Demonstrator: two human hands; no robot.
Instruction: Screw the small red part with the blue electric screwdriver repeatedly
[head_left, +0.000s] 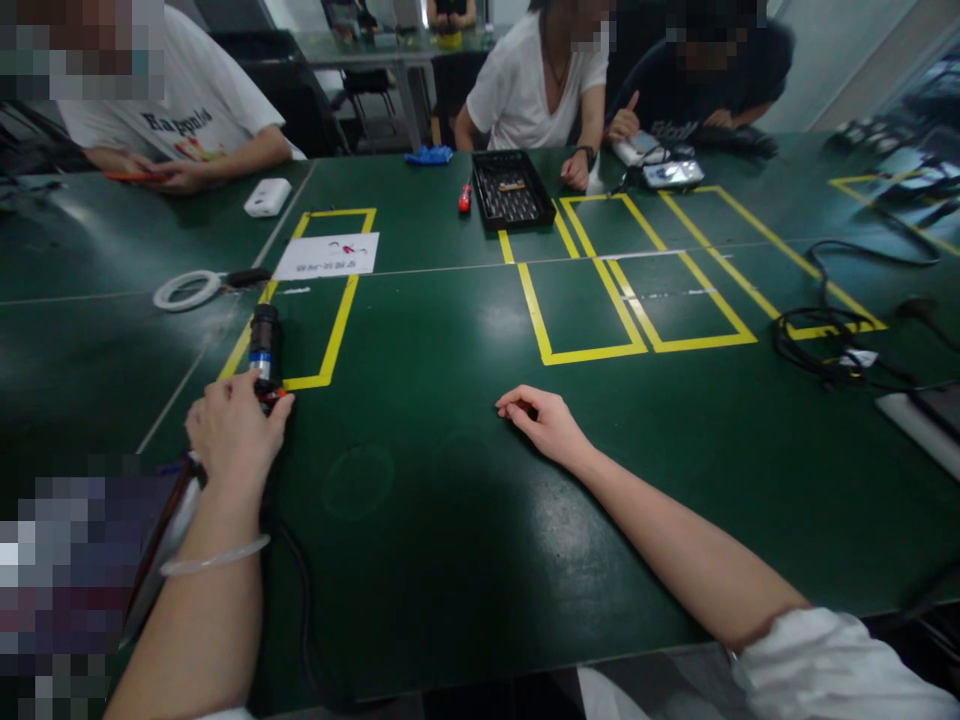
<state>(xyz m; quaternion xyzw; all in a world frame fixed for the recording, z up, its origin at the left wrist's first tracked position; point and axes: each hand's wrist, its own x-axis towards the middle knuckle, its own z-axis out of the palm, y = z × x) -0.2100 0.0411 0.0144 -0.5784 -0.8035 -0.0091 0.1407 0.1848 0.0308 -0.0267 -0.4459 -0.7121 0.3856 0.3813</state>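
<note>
At the left, my left hand point(236, 425) is closed over the near end of a dark cylindrical tool point(264, 345) with a silver and blue band. The tool lies at a yellow tape outline, and a bit of orange shows by my thumb. A black cord point(304, 580) runs from near my left wrist toward the table's front edge. My right hand point(541, 422) rests on the green table point(442, 480), its fingers curled together with nothing visible in them. In front of it is a yellow tape outline point(592, 355).
A printed white card point(328, 257) and a white cable coil point(187, 290) lie at the left. A black tray of small parts point(514, 190) and a red-handled tool point(465, 199) are farther back. Black cables point(821, 335) lie at the right. Several people sit across the table.
</note>
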